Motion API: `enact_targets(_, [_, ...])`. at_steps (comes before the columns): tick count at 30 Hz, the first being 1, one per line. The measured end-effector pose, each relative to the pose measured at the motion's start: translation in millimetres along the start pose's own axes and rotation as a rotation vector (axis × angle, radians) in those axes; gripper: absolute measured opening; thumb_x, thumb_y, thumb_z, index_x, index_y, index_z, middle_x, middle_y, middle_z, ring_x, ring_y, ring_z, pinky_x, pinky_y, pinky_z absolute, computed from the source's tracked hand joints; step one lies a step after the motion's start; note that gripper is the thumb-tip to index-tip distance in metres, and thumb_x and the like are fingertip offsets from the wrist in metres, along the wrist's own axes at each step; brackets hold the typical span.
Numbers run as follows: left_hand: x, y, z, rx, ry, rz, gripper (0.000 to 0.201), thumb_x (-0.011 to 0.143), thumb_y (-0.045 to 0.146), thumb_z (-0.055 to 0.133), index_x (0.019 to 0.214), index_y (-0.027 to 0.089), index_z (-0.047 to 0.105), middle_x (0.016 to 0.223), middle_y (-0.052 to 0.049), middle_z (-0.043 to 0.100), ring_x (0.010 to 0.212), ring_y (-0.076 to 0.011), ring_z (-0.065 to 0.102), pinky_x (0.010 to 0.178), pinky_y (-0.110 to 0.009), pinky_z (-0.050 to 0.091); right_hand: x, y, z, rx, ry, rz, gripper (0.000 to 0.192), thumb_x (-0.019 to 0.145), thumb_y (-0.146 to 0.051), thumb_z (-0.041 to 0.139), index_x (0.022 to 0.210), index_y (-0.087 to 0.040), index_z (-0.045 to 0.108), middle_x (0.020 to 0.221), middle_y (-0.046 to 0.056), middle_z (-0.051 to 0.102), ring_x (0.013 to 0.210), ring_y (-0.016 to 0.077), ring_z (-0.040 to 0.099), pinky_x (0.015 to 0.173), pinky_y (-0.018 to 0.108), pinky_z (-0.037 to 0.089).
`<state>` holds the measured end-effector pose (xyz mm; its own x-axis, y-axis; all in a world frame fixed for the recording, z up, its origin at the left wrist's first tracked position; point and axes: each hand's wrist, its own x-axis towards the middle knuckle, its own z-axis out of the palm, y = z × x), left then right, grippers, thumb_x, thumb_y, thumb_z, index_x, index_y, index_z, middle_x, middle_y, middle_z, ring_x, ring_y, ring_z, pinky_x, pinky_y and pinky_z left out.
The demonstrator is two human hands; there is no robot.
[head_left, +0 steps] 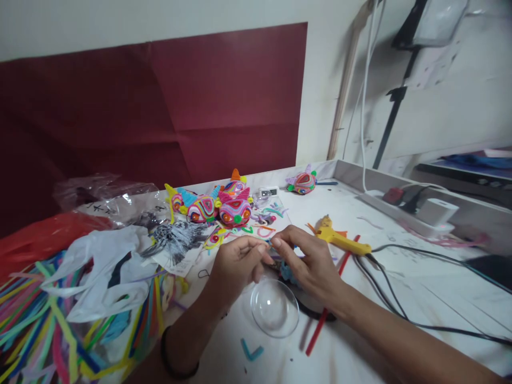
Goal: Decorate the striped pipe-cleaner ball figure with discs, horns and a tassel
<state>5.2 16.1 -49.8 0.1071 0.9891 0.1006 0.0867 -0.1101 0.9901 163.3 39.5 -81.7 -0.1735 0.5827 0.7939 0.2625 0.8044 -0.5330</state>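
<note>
My left hand (237,265) and my right hand (306,261) meet fingertip to fingertip over the white table (420,288). Together they pinch a small blue fuzzy craft piece (285,271), mostly hidden under the fingers. Right below the hands lies a clear plastic half-sphere (274,308). A red pipe cleaner (325,312) runs under my right wrist. A short blue pipe-cleaner scrap (252,351) lies near the table's front.
Several colourful pipe-cleaner figures (216,205) stand behind the hands, another one (302,182) farther back. A yellow glue gun (340,239) with black cables (400,309) lies right. Bags and a heap of pipe cleaners (44,325) fill the left. A power strip (404,208) sits at the right edge.
</note>
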Motion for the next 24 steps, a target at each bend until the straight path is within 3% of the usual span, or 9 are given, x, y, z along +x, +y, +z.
enact_targets(4, [-2, 1, 1.7, 0.012, 0.016, -0.001, 0.024, 0.074, 0.040, 0.060, 0.068, 0.017, 0.062, 0.039, 0.005, 0.048, 0.033, -0.0055, 0.032, 0.035, -0.019, 0.018, 2, -3, -1, 0.015, -0.037, -0.104, 0.011, 0.093, -0.014, 0.060, 0.103, -0.017, 0.066, 0.085, 0.004, 0.065, 0.077, 0.0145, 0.062, 0.070, 0.026, 0.049])
enact_targets(14, [0, -10, 4.1, 0.074, 0.062, -0.001, 0.021, 0.072, 0.037, 0.055, 0.062, 0.019, 0.057, 0.035, 0.007, 0.044, 0.032, -0.0056, 0.028, 0.037, -0.021, 0.019, 0, 2, -3, -0.258, -0.079, -0.378, 0.014, 0.097, -0.013, 0.052, 0.099, -0.014, 0.066, 0.086, 0.010, 0.068, 0.079, 0.0205, 0.062, 0.068, 0.033, 0.051])
enact_targets(17, [1, -14, 4.8, 0.071, 0.089, 0.030, 0.019, 0.072, 0.034, 0.055, 0.061, 0.020, 0.057, 0.034, 0.008, 0.043, 0.032, -0.0061, 0.031, 0.038, -0.021, 0.022, 0, 2, -2, -0.249, -0.073, -0.374, 0.013, 0.096, -0.013, 0.053, 0.098, -0.014, 0.065, 0.085, 0.010, 0.068, 0.078, 0.0200, 0.063, 0.068, 0.032, 0.052])
enact_targets(24, [-2, -14, 7.2, 0.087, 0.163, 0.109, 0.017, 0.071, 0.030, 0.054, 0.057, 0.019, 0.058, 0.037, 0.006, 0.048, 0.033, -0.0067, 0.037, 0.039, -0.021, 0.026, 1, -1, 1, -0.017, -0.051, -0.207, 0.012, 0.092, -0.009, 0.059, 0.093, -0.018, 0.068, 0.080, 0.004, 0.067, 0.073, 0.0149, 0.064, 0.066, 0.025, 0.051])
